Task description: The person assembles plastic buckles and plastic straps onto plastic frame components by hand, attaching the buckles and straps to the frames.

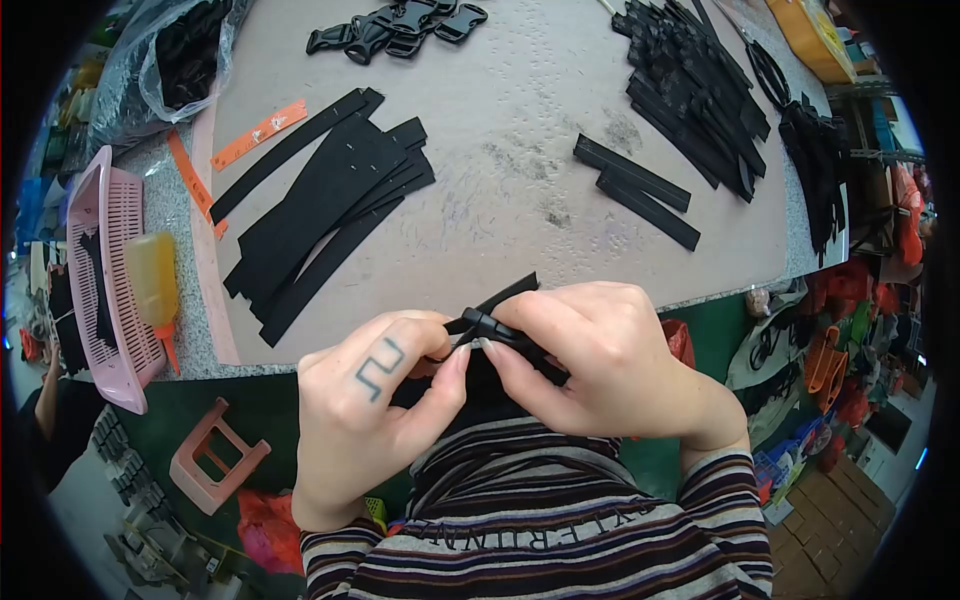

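Both my hands meet close to my chest, just in front of the table edge. My left hand (375, 400) and my right hand (590, 350) together pinch a small black plastic buckle (487, 325) with a black strap (510, 292) threaded through it. The strap end sticks up and away from my fingers. My fingers hide most of the buckle and the rest of the strap.
On the grey table (500, 150) lie a fan of black straps (325, 200), two short straps (640, 190), a pile of strap pieces (690, 80), loose buckles (400, 25), scissors (765, 65) and orange tags (258, 135). A pink basket (100, 280) stands at the left, a pink stool (215, 455) below.
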Motion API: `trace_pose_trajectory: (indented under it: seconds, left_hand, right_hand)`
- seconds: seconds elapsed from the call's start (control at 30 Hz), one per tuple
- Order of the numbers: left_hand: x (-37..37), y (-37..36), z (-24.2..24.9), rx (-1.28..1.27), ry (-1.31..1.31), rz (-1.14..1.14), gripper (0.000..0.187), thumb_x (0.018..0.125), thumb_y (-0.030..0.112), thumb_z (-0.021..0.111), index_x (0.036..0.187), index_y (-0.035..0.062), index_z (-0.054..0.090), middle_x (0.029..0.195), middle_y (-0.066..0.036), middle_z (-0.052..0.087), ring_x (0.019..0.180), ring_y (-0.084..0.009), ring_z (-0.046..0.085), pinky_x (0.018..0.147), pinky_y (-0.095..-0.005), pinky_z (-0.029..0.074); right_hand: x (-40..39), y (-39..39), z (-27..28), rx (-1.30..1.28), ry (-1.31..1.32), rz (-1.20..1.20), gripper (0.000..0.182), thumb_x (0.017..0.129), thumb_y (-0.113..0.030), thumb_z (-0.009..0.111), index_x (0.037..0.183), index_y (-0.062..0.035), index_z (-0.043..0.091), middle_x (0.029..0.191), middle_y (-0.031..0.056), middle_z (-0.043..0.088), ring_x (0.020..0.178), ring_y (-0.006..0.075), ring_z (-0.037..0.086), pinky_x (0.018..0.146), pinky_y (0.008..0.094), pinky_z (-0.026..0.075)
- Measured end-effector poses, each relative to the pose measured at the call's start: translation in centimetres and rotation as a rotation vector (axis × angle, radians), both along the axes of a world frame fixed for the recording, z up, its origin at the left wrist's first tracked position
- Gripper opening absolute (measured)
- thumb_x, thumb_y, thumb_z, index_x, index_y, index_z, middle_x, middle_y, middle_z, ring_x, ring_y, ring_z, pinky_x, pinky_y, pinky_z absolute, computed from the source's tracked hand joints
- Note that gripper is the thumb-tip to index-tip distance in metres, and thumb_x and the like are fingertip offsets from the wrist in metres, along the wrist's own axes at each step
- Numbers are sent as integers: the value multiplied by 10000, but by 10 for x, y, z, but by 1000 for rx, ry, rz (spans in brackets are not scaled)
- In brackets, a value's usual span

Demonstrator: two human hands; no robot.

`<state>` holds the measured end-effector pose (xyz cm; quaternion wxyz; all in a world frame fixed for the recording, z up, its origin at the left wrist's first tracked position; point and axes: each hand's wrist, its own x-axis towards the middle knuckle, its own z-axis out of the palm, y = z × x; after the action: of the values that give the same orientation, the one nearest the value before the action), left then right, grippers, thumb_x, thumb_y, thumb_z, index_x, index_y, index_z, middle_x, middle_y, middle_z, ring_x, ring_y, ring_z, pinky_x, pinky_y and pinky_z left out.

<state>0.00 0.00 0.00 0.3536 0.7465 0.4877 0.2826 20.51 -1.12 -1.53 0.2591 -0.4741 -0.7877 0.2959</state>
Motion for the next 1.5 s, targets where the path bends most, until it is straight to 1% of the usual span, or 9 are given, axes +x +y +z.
trace_pose_trajectory:
  seconds: [0.17, 0.37, 0.47, 0.6, 0.8, 1.0, 1.1, 1.27, 1.5]
  left_hand:
    - [-3, 2, 1, 25, 59, -68, 120, 794, -5, 733, 848, 18, 628, 784, -87, 656, 587, -225, 661, 521, -299, 519]
    - [-1, -3, 8, -28, 111, -48, 145, 728, -56, 724, 823, -16, 622, 804, -113, 696, 618, -204, 676, 594, -259, 525]
    - [-11, 4, -3, -9, -26, -152, 246, 778, 36, 809, 948, 15, 632, 844, -115, 688, 634, -239, 696, 585, -295, 543]
    - [-6, -7, -7, -255, -409, 62, 400, 794, 83, 845, 1102, -14, 610, 911, -122, 743, 808, -178, 753, 701, -265, 585]
    - [-10, -3, -15, -280, -265, -38, 446, 796, 97, 850, 1137, -31, 593, 898, -139, 737, 809, -177, 747, 726, -261, 582]
    - [-11, -5, -24, -585, -761, 52, 321, 890, 70, 759, 1151, -32, 600, 903, -121, 719, 835, -157, 717, 775, -261, 571]
    - [-5, -5, -29, -464, -583, -5, 329, 910, 63, 735, 1184, -38, 581, 910, -124, 713, 827, -157, 711, 775, -258, 568]
    - [-11, 3, -38, -879, -897, -80, 430, 876, 68, 777, 1225, -36, 548, 858, -75, 682, 770, -118, 677, 704, -240, 565]
    - [-10, 1, -46, -860, -951, -124, 377, 904, 106, 755, 1204, -22, 565, 866, -67, 670, 765, -98, 651, 677, -223, 542]
  right_hand:
    - [-5, -3, -1, 187, -83, 48, 158, 805, -131, 714, 819, -65, 572, 658, 24, 551, 570, 193, 597, 534, 309, 466]
    - [-5, -4, -2, 172, -62, 63, 149, 827, -142, 702, 853, -51, 586, 659, 33, 554, 567, 205, 587, 538, 316, 464]
    - [0, -2, -1, 48, 37, 68, 152, 848, -148, 698, 876, -41, 594, 654, 65, 577, 566, 249, 606, 524, 353, 475]
    - [6, 0, 3, -57, 84, 43, 157, 862, -144, 700, 895, -31, 597, 648, 103, 600, 569, 297, 624, 514, 390, 485]
    - [3, 0, 1, -11, 99, 64, 144, 873, -146, 695, 919, -29, 624, 667, 109, 625, 572, 291, 637, 509, 374, 488]
    - [8, 4, 9, -347, 294, -4, 90, 921, -140, 656, 946, -55, 672, 702, 100, 674, 546, 254, 646, 499, 352, 477]
    - [7, 3, 6, -345, 311, 5, 93, 926, -138, 649, 957, -53, 676, 707, 97, 681, 541, 247, 647, 495, 348, 471]
    - [9, 5, 9, -334, 317, 88, 100, 926, -133, 647, 959, -43, 671, 691, 96, 672, 533, 245, 640, 485, 344, 462]
    - [11, 1, 0, -409, 442, 95, 105, 932, -129, 643, 965, -33, 671, 673, 103, 649, 524, 237, 622, 482, 328, 443]
